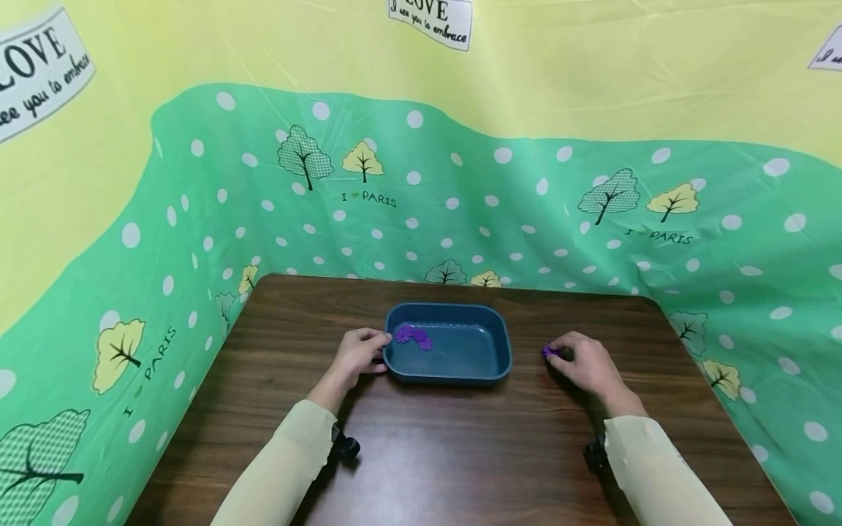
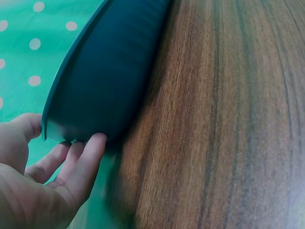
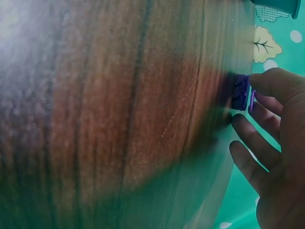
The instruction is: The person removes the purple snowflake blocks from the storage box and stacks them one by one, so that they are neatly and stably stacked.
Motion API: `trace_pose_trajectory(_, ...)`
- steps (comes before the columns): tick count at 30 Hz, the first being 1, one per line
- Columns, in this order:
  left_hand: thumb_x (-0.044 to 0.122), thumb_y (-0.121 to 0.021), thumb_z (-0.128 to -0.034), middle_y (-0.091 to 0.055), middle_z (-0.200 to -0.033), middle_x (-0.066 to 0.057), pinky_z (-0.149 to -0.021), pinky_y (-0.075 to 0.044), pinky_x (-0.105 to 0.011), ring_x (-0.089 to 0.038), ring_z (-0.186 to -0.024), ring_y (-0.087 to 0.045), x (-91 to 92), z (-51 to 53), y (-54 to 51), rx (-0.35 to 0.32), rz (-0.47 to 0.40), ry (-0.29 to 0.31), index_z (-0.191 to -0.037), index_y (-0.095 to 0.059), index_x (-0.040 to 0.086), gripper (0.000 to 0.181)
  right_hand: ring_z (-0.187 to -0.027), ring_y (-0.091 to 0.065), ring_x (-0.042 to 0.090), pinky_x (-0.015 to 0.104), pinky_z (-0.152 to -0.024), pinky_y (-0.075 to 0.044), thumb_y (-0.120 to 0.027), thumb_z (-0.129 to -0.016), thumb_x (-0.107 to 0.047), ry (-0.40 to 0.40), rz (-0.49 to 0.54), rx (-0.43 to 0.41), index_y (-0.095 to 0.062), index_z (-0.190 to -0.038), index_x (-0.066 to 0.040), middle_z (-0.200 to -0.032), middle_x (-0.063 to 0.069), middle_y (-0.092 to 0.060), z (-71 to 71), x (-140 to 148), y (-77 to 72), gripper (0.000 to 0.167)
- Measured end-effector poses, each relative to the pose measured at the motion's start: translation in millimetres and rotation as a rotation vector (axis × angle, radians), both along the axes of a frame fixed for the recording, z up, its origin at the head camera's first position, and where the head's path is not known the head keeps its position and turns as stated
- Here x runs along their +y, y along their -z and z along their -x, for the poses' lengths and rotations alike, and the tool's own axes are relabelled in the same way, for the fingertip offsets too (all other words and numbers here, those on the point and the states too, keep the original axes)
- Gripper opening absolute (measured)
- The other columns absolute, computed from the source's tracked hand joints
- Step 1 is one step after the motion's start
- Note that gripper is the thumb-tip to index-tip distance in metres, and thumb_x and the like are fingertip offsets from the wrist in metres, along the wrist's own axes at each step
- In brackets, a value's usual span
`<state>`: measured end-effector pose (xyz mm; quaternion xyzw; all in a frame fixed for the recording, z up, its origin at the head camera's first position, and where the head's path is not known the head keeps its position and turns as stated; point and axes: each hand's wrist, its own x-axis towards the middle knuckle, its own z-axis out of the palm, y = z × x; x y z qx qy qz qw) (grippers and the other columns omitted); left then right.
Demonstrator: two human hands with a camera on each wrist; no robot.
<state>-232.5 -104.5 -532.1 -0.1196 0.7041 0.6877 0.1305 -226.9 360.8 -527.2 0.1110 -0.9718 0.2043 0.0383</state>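
A dark blue rectangular plastic tub [image 1: 470,347] sits on the table. Several small purple gear-shaped pieces [image 1: 424,342] lie linked or overlapping at its left end. My left hand [image 1: 357,356] holds the tub's left end, thumb at the rim and fingers against the outer wall, as the left wrist view shows on the tub [image 2: 95,76]. Right of the tub, my right hand [image 1: 588,365] pinches purple toothed plastic [image 1: 547,352] between thumb and fingers, low over the table. In the right wrist view this purple plastic [image 3: 239,91] looks thick, maybe more than one piece; the fingers partly hide it.
The brown wood-grain table [image 1: 454,453] extends around the tub and both hands. A green and yellow patterned cloth [image 1: 427,190] hangs behind and at the sides. Dark wrist cameras sit at the left wrist [image 1: 345,446] and the right wrist [image 1: 595,453].
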Motion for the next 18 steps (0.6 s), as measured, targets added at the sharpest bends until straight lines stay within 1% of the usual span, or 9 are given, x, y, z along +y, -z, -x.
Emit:
trace_pose_trajectory(2,0.024,-0.071,-0.0953,-0.069,-0.107,-0.013,-0.069,-0.067,-0.035,-0.022,-0.088,-0.070,0.1,0.1,-0.3,0.000,0.001,0.002,-0.116,-0.071,0.003,0.029,-0.104,-0.067,0.037,0.059,-0.089,-0.057,-0.075,-0.092,-0.020,0.006,-0.005,-0.002,-0.076,-0.107,-0.007,-0.111,0.013,-0.071,0.5,0.1,0.2,0.020)
trace_pose_trajectory(5,0.023,-0.071,-0.0952,-0.069,-0.107,-0.013,-0.070,-0.067,-0.036,-0.022,-0.087,-0.071,0.1,-0.1,-0.4,-0.001,0.005,-0.001,-0.115,-0.071,0.003,0.028,-0.102,-0.067,0.037,0.060,-0.088,-0.057,-0.075,-0.092,-0.020,-0.005,-0.008,-0.001,-0.076,-0.107,-0.007,-0.110,0.014,-0.070,1.5,0.5,0.7,0.020)
trace_pose_trajectory(9,0.023,-0.071,-0.0952,-0.069,-0.107,-0.014,-0.070,-0.067,-0.037,-0.022,-0.087,-0.070,0.1,-0.3,-0.4,0.005,0.005,-0.001,-0.116,-0.071,0.003,0.029,-0.100,-0.067,0.035,0.058,-0.086,-0.058,-0.076,-0.092,-0.021,-0.008,-0.018,0.003,-0.076,-0.106,-0.007,-0.109,0.012,-0.071,2.6,0.3,2.1,0.020)
trace_pose_trajectory(18,0.023,-0.071,-0.0957,-0.068,-0.109,-0.014,-0.071,-0.067,-0.037,-0.021,-0.087,-0.070,0.2,0.0,-1.8,-0.005,0.007,0.003,-0.117,-0.070,0.003,0.030,-0.099,-0.067,0.034,0.058,-0.085,-0.058,-0.075,-0.092,-0.020,-0.003,-0.019,0.007,-0.076,-0.107,-0.007,-0.110,0.012,-0.070,0.6,-0.4,2.0,0.020)
